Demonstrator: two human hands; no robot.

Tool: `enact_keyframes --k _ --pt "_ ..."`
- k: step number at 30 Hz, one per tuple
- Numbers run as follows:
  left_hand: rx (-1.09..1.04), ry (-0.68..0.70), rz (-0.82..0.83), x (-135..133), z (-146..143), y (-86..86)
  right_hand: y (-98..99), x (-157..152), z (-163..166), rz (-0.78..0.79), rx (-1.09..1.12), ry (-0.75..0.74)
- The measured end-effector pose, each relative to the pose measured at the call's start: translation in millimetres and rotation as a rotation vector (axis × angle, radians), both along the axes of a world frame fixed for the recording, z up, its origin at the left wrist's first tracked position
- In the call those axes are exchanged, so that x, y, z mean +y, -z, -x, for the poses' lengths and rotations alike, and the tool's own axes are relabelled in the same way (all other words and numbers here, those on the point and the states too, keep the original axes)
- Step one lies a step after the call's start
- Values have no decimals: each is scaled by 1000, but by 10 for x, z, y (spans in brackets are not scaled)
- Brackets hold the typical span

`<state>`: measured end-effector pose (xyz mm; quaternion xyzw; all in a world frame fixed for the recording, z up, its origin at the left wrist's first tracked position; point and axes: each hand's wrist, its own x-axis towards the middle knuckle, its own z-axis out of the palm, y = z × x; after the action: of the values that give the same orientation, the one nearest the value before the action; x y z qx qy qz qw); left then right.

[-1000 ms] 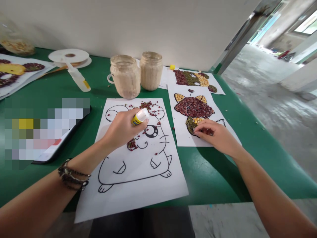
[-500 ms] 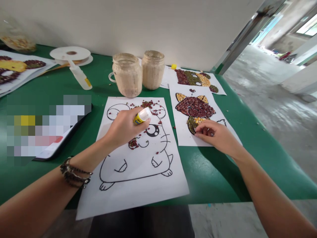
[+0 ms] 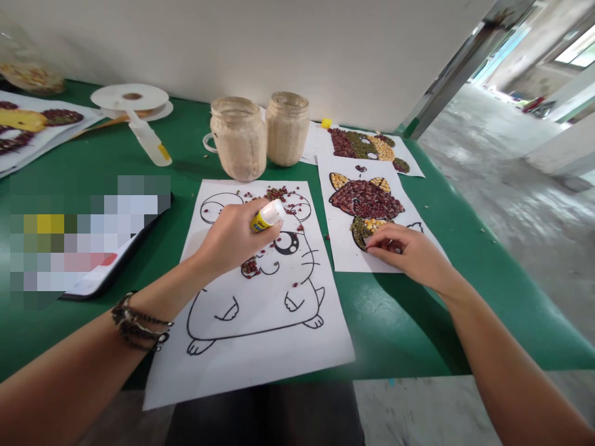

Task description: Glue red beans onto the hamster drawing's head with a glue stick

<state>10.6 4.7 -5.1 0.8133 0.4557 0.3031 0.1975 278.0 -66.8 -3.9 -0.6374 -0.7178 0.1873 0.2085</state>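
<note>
The left hand (image 3: 232,238) is closed around a white glue stick with a yellow label (image 3: 266,216), its tip angled down onto the white paper sheet with a black-outlined hamster drawing (image 3: 253,297), where small red beans (image 3: 277,194) lie scattered over the head; the right hand (image 3: 409,255) rests with fingertips pressed together on the neighbouring white sheet bearing a cat picture filled with red, yellow and green beans (image 3: 365,204), and whether they pinch anything I cannot tell; behind the sheets stand two cloudy glass jars (image 3: 258,136) on the green table (image 3: 400,322); a white tape reel (image 3: 130,99) lies far left.
</note>
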Motion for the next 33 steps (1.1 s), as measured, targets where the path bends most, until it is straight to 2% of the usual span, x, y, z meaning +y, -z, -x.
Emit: enact_keyframes --k 17,28,33 --pt "-1 -1 -6 6 -14 14 6 -2 33 -72 -43 25" --pt "38 -3 16 -6 0 0 3 0 -20 -36 15 48" --pt "21 1 4 4 2 -13 -39 -6 21 -100 28 68"
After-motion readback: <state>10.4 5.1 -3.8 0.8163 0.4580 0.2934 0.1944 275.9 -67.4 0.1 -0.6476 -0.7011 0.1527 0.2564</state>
